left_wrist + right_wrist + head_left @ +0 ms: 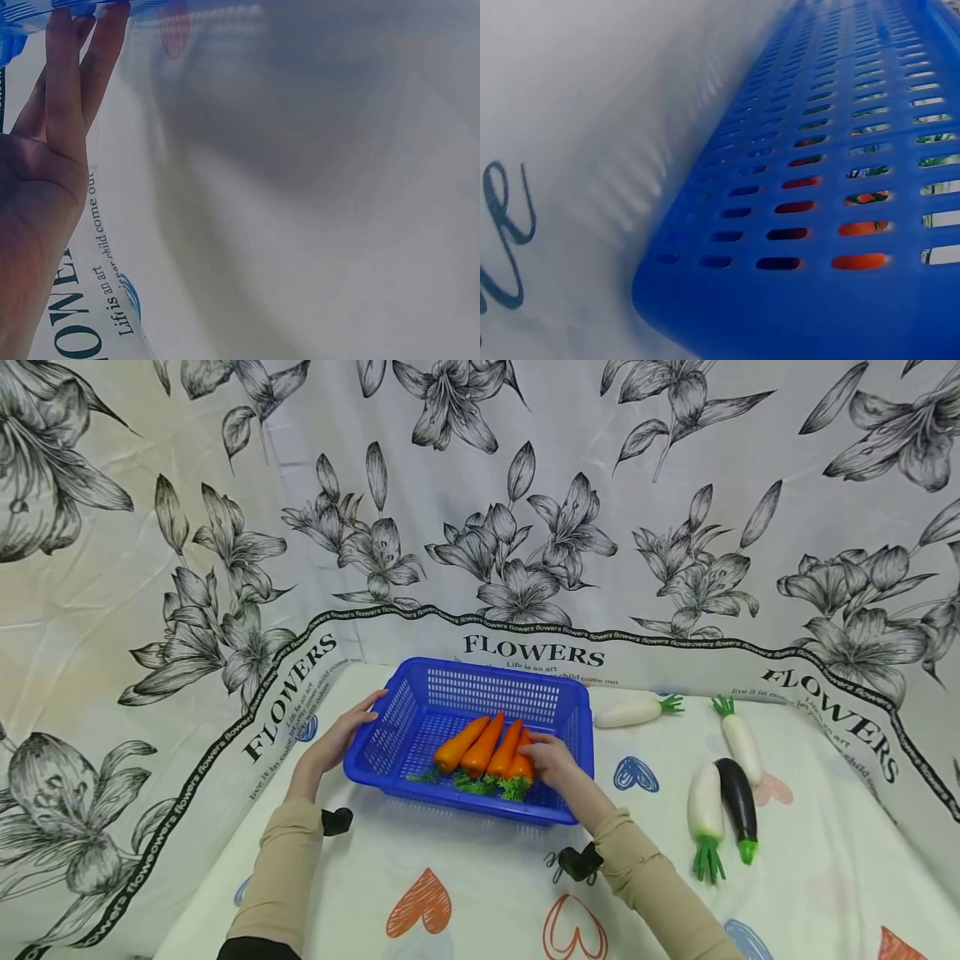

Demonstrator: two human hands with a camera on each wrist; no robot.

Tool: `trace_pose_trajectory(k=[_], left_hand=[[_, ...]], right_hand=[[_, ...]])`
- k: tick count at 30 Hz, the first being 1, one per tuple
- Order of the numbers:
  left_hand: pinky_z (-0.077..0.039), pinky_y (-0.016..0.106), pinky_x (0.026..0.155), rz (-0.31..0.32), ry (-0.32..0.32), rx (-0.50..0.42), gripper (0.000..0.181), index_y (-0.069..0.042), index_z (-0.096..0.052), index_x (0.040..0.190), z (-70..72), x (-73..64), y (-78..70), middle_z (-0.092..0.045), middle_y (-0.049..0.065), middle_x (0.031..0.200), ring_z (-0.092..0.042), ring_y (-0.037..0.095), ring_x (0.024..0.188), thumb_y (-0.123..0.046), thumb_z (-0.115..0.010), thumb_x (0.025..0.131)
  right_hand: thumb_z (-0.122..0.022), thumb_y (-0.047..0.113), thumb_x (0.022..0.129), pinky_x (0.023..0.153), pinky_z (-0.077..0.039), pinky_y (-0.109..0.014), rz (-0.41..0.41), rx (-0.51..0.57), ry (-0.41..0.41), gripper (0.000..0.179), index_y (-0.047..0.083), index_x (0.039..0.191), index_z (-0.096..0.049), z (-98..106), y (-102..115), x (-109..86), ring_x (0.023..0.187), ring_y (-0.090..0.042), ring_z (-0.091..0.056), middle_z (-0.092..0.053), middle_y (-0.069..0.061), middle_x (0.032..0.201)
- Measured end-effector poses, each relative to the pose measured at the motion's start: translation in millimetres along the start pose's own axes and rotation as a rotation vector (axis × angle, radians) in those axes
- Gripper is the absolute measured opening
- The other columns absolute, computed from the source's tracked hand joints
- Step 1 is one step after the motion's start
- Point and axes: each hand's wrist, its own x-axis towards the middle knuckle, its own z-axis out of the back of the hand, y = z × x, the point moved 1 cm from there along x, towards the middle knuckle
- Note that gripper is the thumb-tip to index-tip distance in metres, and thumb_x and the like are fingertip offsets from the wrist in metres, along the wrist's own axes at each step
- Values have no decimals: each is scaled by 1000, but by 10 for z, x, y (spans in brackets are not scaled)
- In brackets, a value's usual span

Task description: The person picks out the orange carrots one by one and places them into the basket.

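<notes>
A blue plastic basket (480, 672) with slotted sides holds several orange carrots (483, 752) with green leafy tops, side by side. My left hand (347, 735) is at the basket's left end; in the left wrist view its fingers (64, 90) reach out nearly straight and touch the blue plastic. Inside the basket, my right hand (553, 758) pinches the rightmost carrot (522, 764), and its fingertips are partly hidden. The right wrist view shows the basket's slotted wall (810, 180) with orange behind it, and no hand.
Right of the basket lie a white radish (626, 713), another radish (741, 739), a third radish (705, 802) and a dark eggplant (738, 802). A heart-printed white cloth (480, 877) covers the table; a flower-printed curtain (525, 485) hangs behind.
</notes>
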Motion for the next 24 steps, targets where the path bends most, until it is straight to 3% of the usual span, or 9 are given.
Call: trace_pose_trajectory(k=[2,4,5,10,12,14,17,24], left_hand=[[-48,28,85,-4,-6,3,55,-33,-10,153,-9,-6,0,-11,12,157,-46,23,117,-29,-31,102],[-48,28,85,-10,-7,1,55,-32,-11,153,-14,-9,-4,-11,12,157,-45,25,118,-29,-31,102],[-48,28,85,-11,-7,0,54,-32,-11,153,-15,-10,-4,-11,12,157,-45,25,119,-29,-30,102],[-48,27,85,-15,-2,4,54,-32,-11,153,-15,-17,-5,-11,13,157,-45,23,117,-28,-30,102],[-48,28,85,-13,2,3,54,-32,-11,153,-14,-23,-3,-12,14,157,-47,21,116,-28,-30,102],[-48,28,85,-10,5,-1,54,-33,-10,153,-13,-32,3,-13,15,156,-48,21,114,-28,-30,102],[-49,29,85,-7,7,1,54,-33,-9,153,-10,-49,14,-12,15,156,-48,21,115,-28,-30,102],[-47,31,87,-17,-1,16,54,-34,-11,152,-23,-37,-13,-11,15,157,-43,26,120,-31,-30,102]], right_hand=[[-83,14,70,72,-55,-45,6,-4,26,64,19,128,-57,95,-219,330,83,-22,-64,-60,-10,118],[-82,13,72,72,-55,-45,-1,-43,23,61,16,128,-58,43,-153,197,90,-25,-64,-60,-12,118],[-80,10,73,72,-54,-44,-9,-77,-3,58,13,127,-59,-36,-20,-11,90,-26,-64,-59,-13,118],[-61,-6,81,71,-51,-38,-49,-280,-123,49,3,128,-55,-552,908,-1593,84,-26,-58,-53,-19,117],[-57,-8,82,70,-50,-35,-69,-331,-139,48,2,129,-54,-684,1148,-2023,81,-24,-54,-53,-18,112],[-55,-9,83,68,-48,-32,-92,-343,-140,48,3,130,-53,-758,1277,-2251,80,-21,-51,-52,-15,106],[-55,-9,84,70,-49,-32,-115,-347,-125,48,4,131,-53,-794,1333,-2365,78,-19,-50,-51,-11,99],[-53,-12,84,65,-45,-30,-99,-373,-97,51,4,132,-51,-780,1304,-2303,58,-12,-37,-45,-12,95]])
